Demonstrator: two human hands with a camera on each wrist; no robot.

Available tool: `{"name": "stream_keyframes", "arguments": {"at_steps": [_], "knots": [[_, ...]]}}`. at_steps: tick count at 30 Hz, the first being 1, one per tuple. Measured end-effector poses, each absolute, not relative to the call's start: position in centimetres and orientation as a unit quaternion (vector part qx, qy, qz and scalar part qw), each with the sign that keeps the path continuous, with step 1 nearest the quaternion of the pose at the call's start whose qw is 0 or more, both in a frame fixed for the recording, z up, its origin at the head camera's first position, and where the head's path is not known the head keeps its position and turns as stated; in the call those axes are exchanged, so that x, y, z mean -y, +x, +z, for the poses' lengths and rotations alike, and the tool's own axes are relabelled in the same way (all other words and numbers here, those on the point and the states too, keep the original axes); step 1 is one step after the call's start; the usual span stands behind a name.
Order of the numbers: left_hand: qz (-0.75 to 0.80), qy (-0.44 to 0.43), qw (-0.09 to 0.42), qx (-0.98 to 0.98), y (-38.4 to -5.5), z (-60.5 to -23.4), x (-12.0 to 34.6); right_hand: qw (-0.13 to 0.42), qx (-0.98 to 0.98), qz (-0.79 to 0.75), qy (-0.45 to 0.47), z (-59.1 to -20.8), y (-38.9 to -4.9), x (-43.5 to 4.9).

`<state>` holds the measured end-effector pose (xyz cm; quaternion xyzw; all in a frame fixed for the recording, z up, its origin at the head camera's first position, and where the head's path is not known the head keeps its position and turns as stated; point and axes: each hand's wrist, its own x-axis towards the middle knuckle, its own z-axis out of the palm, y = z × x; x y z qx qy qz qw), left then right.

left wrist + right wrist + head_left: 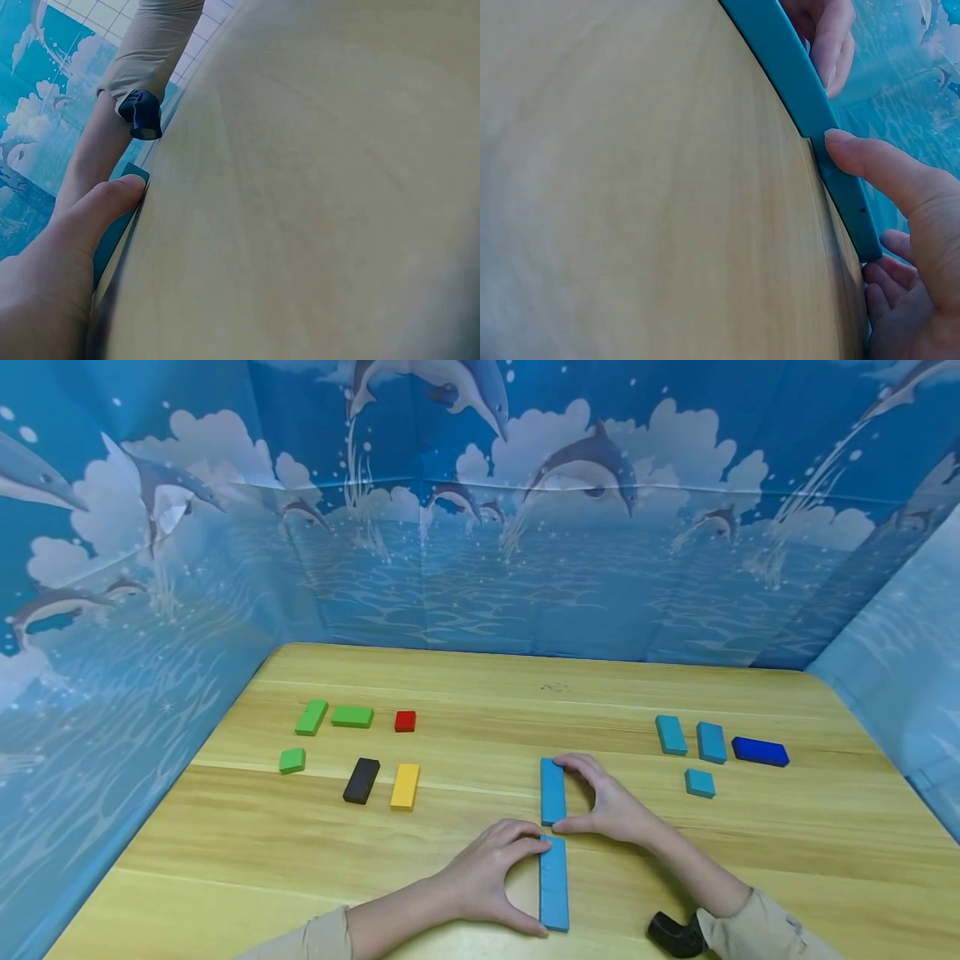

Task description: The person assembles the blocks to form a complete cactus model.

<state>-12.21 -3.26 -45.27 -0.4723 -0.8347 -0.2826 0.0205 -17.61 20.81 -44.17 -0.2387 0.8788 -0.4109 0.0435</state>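
Observation:
Two long blue blocks lie nearly end to end on the table, a narrow gap between them in the head view. My left hand [487, 875] holds the near block [554, 887] lengthwise, thumb at its near end and fingers at its far end. With thumb and fingers, my right hand [606, 802] spans the far block [552, 793] from its right side. The left wrist view has the left thumb [120, 191] pressed at the end of the near block [111, 244]. In the right wrist view, the right thumb [877, 161] touches the far block [849, 199] near the junction.
On the left lie green blocks [352, 717], a red block [405, 721], a black block [362, 781] and a yellow block [405, 787]. To the right are lighter blue blocks [711, 742] and a dark blue block [761, 751]. A dolphin-print cloth [480, 568] borders the wooden table [480, 681].

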Motion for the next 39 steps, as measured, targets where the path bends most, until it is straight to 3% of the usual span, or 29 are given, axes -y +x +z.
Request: {"name": "stream_keyframes", "arguments": {"at_steps": [14,19,28,39], "knots": [[-0.265,-0.487,0.030,0.832,-12.6,-45.2,3.3,0.046,-0.876,-0.405,-0.258,-43.8,-17.6,-20.9],[-0.289,-0.459,0.000,0.840,-12.6,-45.0,3.1,0.048,-0.875,-0.408,-0.257,-43.9,-17.7,-21.0],[-0.349,-0.413,0.035,0.841,-12.7,-45.3,1.9,0.049,-0.870,-0.425,-0.246,-44.0,-17.7,-20.9],[-0.371,-0.370,0.019,0.851,-12.9,-45.4,1.5,0.050,-0.869,-0.432,-0.237,-44.0,-17.7,-20.8]]}}
